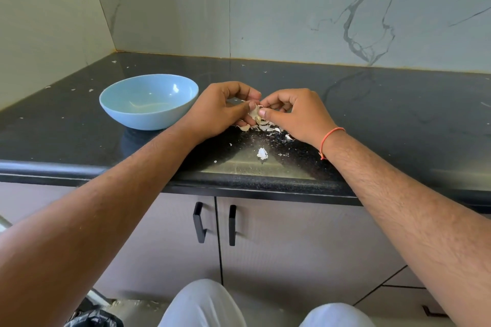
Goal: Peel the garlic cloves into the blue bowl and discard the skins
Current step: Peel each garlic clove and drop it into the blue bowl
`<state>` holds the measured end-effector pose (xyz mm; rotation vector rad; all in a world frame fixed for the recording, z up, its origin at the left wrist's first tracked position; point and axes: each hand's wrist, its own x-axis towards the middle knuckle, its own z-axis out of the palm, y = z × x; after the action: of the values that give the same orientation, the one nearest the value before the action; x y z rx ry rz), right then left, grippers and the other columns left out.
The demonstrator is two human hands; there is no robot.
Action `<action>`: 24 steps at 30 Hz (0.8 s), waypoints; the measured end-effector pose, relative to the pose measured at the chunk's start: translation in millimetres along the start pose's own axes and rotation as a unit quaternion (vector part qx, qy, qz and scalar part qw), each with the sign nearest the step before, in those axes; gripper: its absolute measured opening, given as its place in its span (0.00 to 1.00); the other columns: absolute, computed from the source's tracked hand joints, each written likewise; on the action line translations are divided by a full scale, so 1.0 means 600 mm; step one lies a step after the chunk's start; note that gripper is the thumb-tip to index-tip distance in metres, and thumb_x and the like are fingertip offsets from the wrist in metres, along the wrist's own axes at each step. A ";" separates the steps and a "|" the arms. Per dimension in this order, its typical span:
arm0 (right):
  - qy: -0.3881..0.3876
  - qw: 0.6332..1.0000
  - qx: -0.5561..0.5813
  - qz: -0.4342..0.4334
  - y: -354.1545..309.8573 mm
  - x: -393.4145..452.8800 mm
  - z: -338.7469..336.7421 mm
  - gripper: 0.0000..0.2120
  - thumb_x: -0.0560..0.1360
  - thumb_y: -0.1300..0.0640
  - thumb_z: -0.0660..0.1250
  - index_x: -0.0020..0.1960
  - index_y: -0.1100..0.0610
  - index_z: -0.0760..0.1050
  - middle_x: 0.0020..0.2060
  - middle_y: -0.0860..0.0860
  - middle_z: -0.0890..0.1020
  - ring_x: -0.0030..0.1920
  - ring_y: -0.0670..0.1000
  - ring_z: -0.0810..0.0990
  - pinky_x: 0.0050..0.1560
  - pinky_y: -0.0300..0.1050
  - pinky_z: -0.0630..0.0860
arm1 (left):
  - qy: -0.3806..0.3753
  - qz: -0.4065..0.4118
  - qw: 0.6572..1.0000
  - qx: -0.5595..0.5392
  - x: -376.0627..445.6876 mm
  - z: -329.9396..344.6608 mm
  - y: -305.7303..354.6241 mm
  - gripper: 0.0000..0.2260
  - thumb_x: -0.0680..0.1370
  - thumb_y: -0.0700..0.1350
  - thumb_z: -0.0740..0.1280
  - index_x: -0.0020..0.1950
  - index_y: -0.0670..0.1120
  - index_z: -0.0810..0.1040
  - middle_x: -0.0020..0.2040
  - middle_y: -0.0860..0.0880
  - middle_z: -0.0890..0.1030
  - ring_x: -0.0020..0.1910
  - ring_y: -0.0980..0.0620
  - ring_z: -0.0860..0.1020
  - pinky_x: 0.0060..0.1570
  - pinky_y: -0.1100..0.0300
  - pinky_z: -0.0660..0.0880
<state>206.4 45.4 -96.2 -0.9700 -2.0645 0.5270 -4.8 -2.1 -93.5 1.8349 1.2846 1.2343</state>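
Both hands, left hand (223, 109) and right hand (295, 114), are pinching one garlic clove (255, 112) together above scattered skins (265, 127) (blue bowl (148, 101) just left), desk (398, 119) lying bare rightward.

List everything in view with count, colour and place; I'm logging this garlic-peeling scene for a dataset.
blue bowl: one, light blue, on the countertop left of the hands; nothing clearly visible inside.
garlic clove: one, off-white, pinched between both hands.
garlic skins: many, white, scattered on the countertop under and near the hands.
countertop: one, black, glossy.
wall tiles: white with grey veins, behind the countertop.
cabinet doors: two, grey-beige, with black handles, below the countertop.
black bag: one, on the floor at bottom left, partly visible.
wrist thread: one, orange, on the right wrist.
left hand: grips the clove.
right hand: pinches the clove.
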 end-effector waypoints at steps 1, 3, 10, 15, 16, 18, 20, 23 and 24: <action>0.002 1.000 -0.003 0.000 -0.001 -0.001 -0.001 0.05 0.75 0.51 0.78 0.51 0.48 0.87 0.39 0.43 0.85 0.36 0.40 0.77 0.42 0.32 0.75 | 0.001 0.003 1.000 0.005 -0.001 0.000 0.000 0.06 0.83 0.39 0.70 0.59 0.44 0.82 0.47 0.51 0.86 0.44 0.46 0.88 0.47 0.53 0.85; 0.014 0.999 -0.029 0.004 0.000 -0.002 0.000 0.04 0.77 0.52 0.75 0.52 0.46 0.87 0.38 0.46 0.85 0.37 0.46 0.79 0.43 0.40 0.78 | 0.010 0.010 1.000 0.023 -0.003 0.000 0.000 0.07 0.83 0.38 0.70 0.60 0.43 0.83 0.46 0.52 0.86 0.41 0.50 0.87 0.45 0.54 0.84; -0.068 0.977 -0.199 0.031 0.002 0.007 0.008 0.13 0.79 0.36 0.66 0.62 0.33 0.80 0.62 0.39 0.78 0.68 0.51 0.70 0.65 0.63 0.68 | 0.048 0.079 0.979 0.184 -0.013 0.008 0.000 0.07 0.82 0.44 0.70 0.58 0.52 0.85 0.41 0.59 0.84 0.36 0.61 0.79 0.39 0.68 0.75; -0.043 0.991 -0.124 0.021 0.006 0.003 0.004 0.07 0.77 0.42 0.72 0.53 0.39 0.85 0.46 0.40 0.82 0.51 0.47 0.81 0.57 0.58 0.78 | 0.068 0.066 0.959 0.266 -0.007 0.008 -0.003 0.11 0.82 0.47 0.70 0.65 0.53 0.82 0.56 0.58 0.82 0.39 0.64 0.77 0.42 0.73 0.68; -0.042 0.994 -0.101 0.023 0.007 0.003 0.002 0.06 0.76 0.45 0.74 0.53 0.41 0.86 0.45 0.42 0.83 0.48 0.46 0.81 0.55 0.54 0.80 | 0.064 0.058 0.959 0.270 -0.006 0.007 -0.006 0.12 0.82 0.48 0.70 0.65 0.53 0.82 0.58 0.58 0.81 0.39 0.66 0.76 0.41 0.75 0.68; -0.037 0.997 -0.055 0.030 0.005 0.000 -0.003 0.08 0.75 0.49 0.77 0.54 0.45 0.87 0.43 0.43 0.85 0.44 0.45 0.82 0.52 0.46 0.81 | 0.056 0.049 0.956 0.282 -0.005 0.008 -0.007 0.13 0.81 0.48 0.71 0.65 0.52 0.83 0.59 0.56 0.80 0.40 0.67 0.75 0.44 0.74 0.67; -0.018 0.999 -0.007 0.037 0.005 -0.002 -0.005 0.09 0.73 0.52 0.80 0.53 0.47 0.87 0.41 0.44 0.86 0.40 0.43 0.81 0.49 0.40 0.81 | 0.049 0.050 0.953 0.295 -0.004 0.010 -0.007 0.13 0.81 0.49 0.71 0.66 0.52 0.83 0.61 0.54 0.80 0.43 0.64 0.75 0.49 0.67 0.69; 0.016 0.998 0.054 0.041 0.006 -0.005 -0.009 0.10 0.71 0.54 0.82 0.52 0.49 0.87 0.41 0.46 0.87 0.39 0.41 0.79 0.49 0.35 0.80 | 0.046 0.045 0.949 0.307 -0.001 0.009 -0.008 0.12 0.81 0.51 0.72 0.63 0.52 0.86 0.61 0.52 0.80 0.49 0.58 0.77 0.53 0.62 0.71; 0.020 0.997 0.064 0.044 0.006 -0.006 -0.010 0.11 0.71 0.55 0.82 0.52 0.49 0.87 0.41 0.47 0.87 0.39 0.41 0.79 0.49 0.35 0.81 | 0.045 0.038 0.949 0.310 0.000 0.008 -0.008 0.11 0.81 0.51 0.72 0.62 0.52 0.86 0.61 0.52 0.80 0.52 0.56 0.78 0.54 0.61 0.71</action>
<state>214.3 45.1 -96.4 -0.9898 -1.9342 0.6725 -2.4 0.1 -99.2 2.2900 1.8184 1.0272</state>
